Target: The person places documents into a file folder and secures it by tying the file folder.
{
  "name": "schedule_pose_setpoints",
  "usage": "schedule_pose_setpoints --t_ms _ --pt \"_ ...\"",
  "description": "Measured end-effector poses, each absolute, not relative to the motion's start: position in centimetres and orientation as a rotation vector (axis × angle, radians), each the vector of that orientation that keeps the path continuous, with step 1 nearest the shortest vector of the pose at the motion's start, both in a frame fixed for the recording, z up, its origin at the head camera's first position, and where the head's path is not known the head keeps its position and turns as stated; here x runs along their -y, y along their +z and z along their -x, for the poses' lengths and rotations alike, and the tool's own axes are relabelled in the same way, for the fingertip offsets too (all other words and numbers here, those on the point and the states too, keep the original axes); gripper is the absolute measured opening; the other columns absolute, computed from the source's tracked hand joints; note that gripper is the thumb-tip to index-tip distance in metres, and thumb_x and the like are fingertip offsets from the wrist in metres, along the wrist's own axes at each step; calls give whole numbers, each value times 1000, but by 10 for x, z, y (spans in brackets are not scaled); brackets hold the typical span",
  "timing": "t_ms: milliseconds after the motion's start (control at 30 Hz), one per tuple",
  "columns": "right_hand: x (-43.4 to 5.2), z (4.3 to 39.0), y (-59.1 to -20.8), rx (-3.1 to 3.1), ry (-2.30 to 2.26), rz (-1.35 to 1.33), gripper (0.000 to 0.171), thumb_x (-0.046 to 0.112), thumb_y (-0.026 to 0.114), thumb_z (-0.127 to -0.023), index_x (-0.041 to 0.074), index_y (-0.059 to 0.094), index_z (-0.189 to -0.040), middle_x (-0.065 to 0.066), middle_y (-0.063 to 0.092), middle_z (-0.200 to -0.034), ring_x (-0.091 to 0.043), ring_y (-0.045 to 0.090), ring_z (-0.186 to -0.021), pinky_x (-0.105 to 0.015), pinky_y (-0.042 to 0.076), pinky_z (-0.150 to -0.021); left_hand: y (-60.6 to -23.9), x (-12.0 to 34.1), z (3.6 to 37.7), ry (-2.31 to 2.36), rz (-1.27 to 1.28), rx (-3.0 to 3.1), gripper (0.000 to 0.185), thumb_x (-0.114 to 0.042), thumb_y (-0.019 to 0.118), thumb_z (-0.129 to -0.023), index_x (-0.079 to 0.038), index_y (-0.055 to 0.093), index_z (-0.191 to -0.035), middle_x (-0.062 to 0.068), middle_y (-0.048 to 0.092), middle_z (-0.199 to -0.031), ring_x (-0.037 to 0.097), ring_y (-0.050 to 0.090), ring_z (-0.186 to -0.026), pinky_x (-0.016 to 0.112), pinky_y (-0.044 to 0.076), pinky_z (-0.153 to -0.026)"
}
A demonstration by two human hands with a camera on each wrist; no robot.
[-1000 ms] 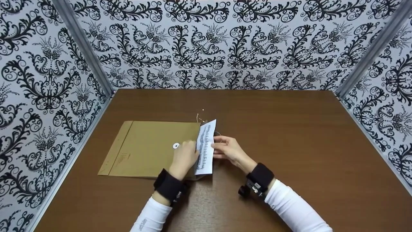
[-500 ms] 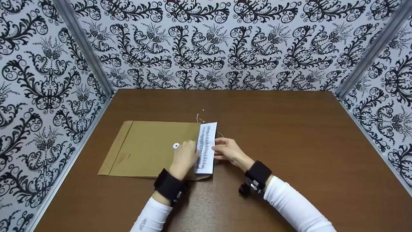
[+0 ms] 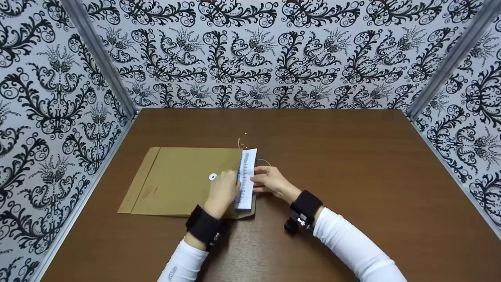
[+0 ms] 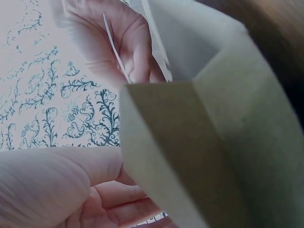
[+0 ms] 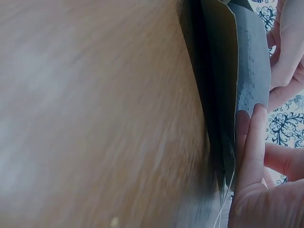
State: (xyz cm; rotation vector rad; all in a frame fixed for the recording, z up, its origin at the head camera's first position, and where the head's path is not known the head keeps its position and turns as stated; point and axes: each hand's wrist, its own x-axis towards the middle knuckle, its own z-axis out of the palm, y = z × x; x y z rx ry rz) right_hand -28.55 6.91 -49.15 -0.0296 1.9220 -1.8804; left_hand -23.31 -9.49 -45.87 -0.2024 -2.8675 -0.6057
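Note:
A flat brown envelope (image 3: 176, 184) with a white button disc (image 3: 212, 177) lies on the table, its mouth facing right. My left hand (image 3: 224, 190) grips the upper layer at that mouth; the left wrist view has the lifted brown edge (image 4: 166, 142) between its thumb and fingers. From the mouth sticks a strip of white paper (image 3: 246, 178) printed with dark rows like sheet music. At the paper's right edge, my right hand (image 3: 271, 180) pinches it between thumb and fingers. In the right wrist view the paper (image 5: 254, 57) stands beside the brown flap. Its inner part is hidden in the envelope.
A thin pale string (image 3: 264, 160) loops beside the envelope's mouth, with another string end (image 3: 239, 143) behind it. The brown wooden table (image 3: 352, 164) extends to the right. Patterned walls (image 3: 250, 51) enclose the back and sides.
The right hand has shifted slightly left with the paper, and a narrower strip now shows outside the mouth. The left hand keeps its grip on the envelope in about the same place.

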Motion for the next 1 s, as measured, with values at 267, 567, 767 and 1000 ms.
schedule_pose_setpoints --t_ms 267,567,767,1000 --pt "-55 289 -492 -1919 -1874 47 41 -5 58 -96 -12 53 -136 -14 69 -106 -16 73 -83 -30 65 -78 -466 97 236 -585 251 2803 10 -5 68 -89 4 68 -85 23 72 -85 43 71 -75 53 57 -66" --pt "-45 292 -493 -1950 -1866 44 39 -5 58 -96 -10 56 -134 -15 71 -107 -17 74 -85 -29 65 -74 -458 99 234 -607 228 2842 10 -4 68 -88 5 69 -86 24 74 -88 44 72 -79 54 57 -68" --pt "-44 291 -493 -2011 -1829 73 37 -6 58 -95 -11 57 -132 -29 72 -119 -12 71 -75 -26 64 -69 -456 99 234 -595 230 2845 9 -5 68 -88 4 70 -87 23 74 -89 43 73 -79 54 57 -67" --pt "-41 291 -493 -2037 -1832 54 36 -7 59 -94 -11 58 -129 -27 74 -114 -9 67 -70 -23 62 -64 -455 98 233 -599 233 2840 9 -4 69 -88 5 70 -88 23 73 -88 43 72 -79 54 57 -67"
